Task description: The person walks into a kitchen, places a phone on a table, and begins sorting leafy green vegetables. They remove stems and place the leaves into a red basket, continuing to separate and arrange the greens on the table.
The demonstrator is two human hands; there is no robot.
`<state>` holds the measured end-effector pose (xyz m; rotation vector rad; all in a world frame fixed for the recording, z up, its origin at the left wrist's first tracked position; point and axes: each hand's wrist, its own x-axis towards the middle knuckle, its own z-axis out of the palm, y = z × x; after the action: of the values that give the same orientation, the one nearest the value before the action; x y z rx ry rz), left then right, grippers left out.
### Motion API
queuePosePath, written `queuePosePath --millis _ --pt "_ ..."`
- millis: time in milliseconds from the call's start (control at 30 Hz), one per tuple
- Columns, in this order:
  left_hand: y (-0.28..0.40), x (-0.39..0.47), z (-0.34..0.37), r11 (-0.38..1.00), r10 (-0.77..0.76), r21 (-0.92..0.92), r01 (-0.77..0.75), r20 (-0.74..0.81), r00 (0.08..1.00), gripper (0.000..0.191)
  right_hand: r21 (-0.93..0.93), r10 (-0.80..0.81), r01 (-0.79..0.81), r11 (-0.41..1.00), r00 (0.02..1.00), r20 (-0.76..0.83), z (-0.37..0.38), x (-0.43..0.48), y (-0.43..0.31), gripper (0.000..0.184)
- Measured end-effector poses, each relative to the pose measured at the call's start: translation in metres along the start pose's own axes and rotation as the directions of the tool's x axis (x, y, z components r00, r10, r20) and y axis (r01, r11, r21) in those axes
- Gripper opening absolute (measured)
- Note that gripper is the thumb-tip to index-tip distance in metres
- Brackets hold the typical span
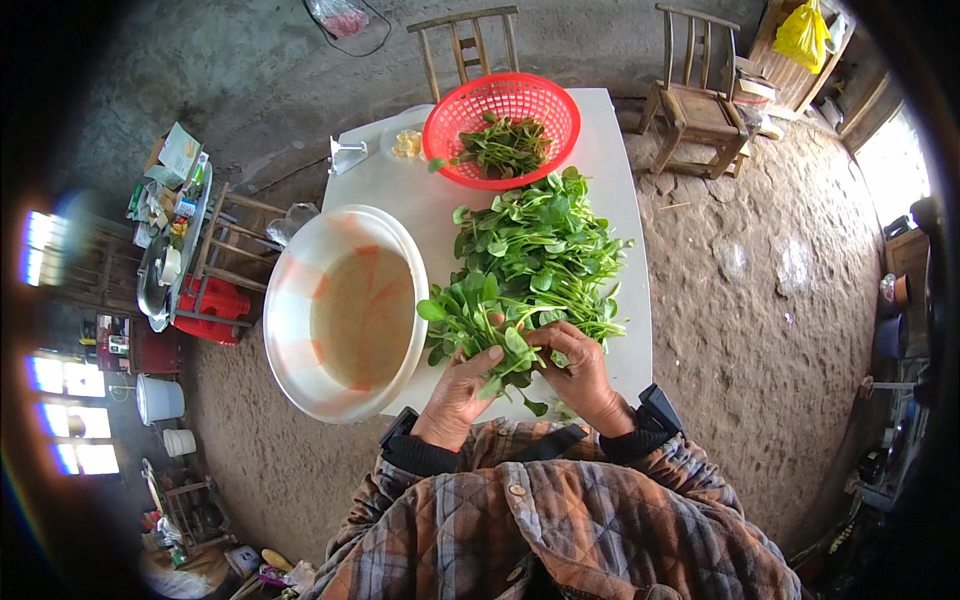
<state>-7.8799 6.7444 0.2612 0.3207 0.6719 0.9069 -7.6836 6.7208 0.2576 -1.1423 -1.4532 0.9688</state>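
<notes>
A bunch of leafy greens is gripped in my left hand, low over the near part of the table. Beside it, my right hand has its fingers closed on stems and leaves at the bunch's right side. Just beyond both hands lies a large pile of leafy greens, its stems towards the right. At the far end, a red plastic colander holds darker, limp-looking greens. To the left stands a big whitish plastic basin with orange-red patches and cloudy water inside.
The white table also bears a clear bowl with yellowish pieces and a white plastic holder. Wooden chairs stand behind it, one at the far edge and another to the right. A loaded side table is at left.
</notes>
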Motion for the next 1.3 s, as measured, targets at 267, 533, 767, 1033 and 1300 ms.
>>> queuePosePath --millis 267,533,767,1033,1300 --pt "0.000 0.006 0.003 0.993 0.116 0.044 -0.111 -0.119 0.986 0.027 -0.096 -0.038 0.039 0.995 0.999 0.009 -0.010 -0.004 -0.004 0.036" --pt "0.014 0.021 0.008 0.982 0.184 0.053 -0.179 -0.107 0.977 0.025 0.282 0.257 -0.294 0.914 0.953 0.159 -0.013 -0.009 0.014 0.042" --pt "0.084 0.105 0.011 0.989 0.121 0.106 -0.101 -0.204 0.972 0.029 0.259 0.304 -0.316 0.913 0.949 0.084 -0.015 -0.005 0.055 0.043" --pt "0.185 0.273 0.059 0.974 0.046 0.222 -0.041 -0.018 0.999 0.055 0.258 0.521 -0.496 0.829 0.853 -0.037 -0.041 -0.067 0.068 0.028" --pt "0.079 0.236 0.005 -0.048 0.255 0.999 -0.006 0.018 0.967 0.123 0.299 0.552 -0.507 0.809 0.830 -0.085 -0.041 -0.083 0.082 0.022"
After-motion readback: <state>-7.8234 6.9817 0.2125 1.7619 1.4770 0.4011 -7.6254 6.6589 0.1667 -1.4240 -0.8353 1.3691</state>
